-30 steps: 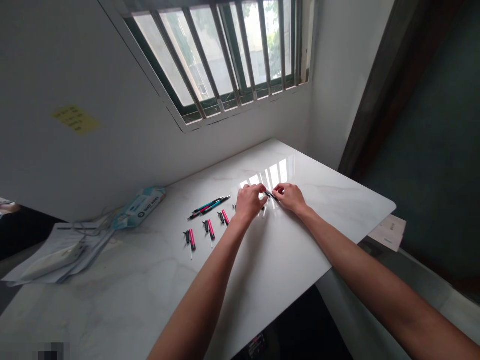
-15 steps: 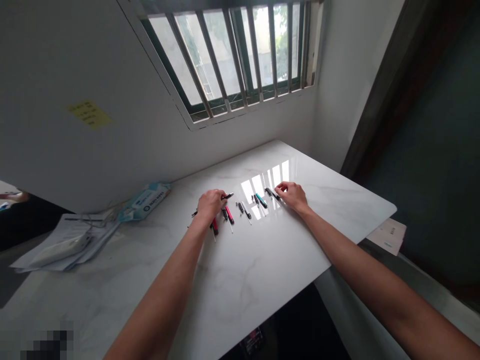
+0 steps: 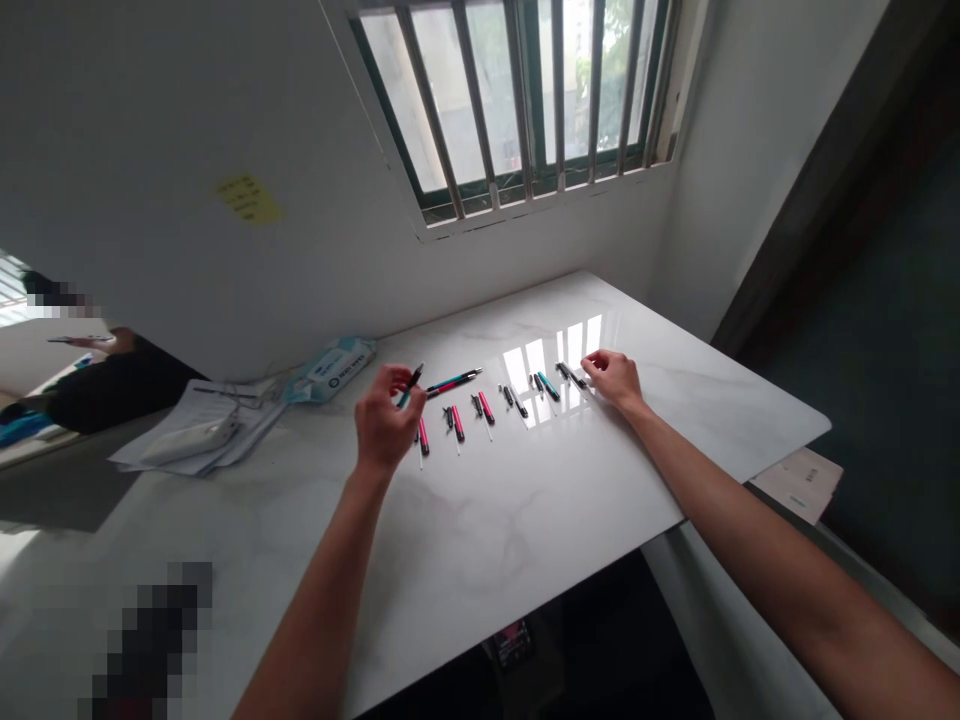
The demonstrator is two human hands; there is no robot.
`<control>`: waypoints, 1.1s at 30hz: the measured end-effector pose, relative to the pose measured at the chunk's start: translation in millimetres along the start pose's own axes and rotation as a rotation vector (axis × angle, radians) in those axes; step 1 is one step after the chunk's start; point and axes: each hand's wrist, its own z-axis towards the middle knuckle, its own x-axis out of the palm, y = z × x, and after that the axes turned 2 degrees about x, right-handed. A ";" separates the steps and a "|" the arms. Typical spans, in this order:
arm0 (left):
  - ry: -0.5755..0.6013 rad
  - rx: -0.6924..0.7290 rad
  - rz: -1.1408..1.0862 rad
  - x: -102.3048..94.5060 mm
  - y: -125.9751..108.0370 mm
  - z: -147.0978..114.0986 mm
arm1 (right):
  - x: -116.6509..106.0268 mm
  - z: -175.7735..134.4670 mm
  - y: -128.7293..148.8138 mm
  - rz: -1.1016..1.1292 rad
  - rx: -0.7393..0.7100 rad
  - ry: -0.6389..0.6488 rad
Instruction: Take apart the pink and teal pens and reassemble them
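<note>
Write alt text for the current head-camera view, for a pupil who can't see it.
A person's left hand holds a pen over a white marbled table, while the right hand is at the right end of a row of pen parts in pink, black and teal. More pens lie behind the row; beyond is a barred window.

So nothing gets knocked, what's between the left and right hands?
In the head view, pens and a row of pen parts lie between left hand and right hand.
</note>
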 end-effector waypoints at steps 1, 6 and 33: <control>-0.044 -0.032 0.012 -9.6 5.6 -15.8 | 0.1 0.1 -0.8 0.002 0.010 -0.011; -0.036 -0.100 0.062 -18.0 25.8 -62.3 | -7.2 -5.4 5.1 0.048 0.051 -0.133; 0.225 -0.127 -0.385 5.4 4.5 -79.6 | 92.4 -100.6 164.8 0.645 -0.423 0.624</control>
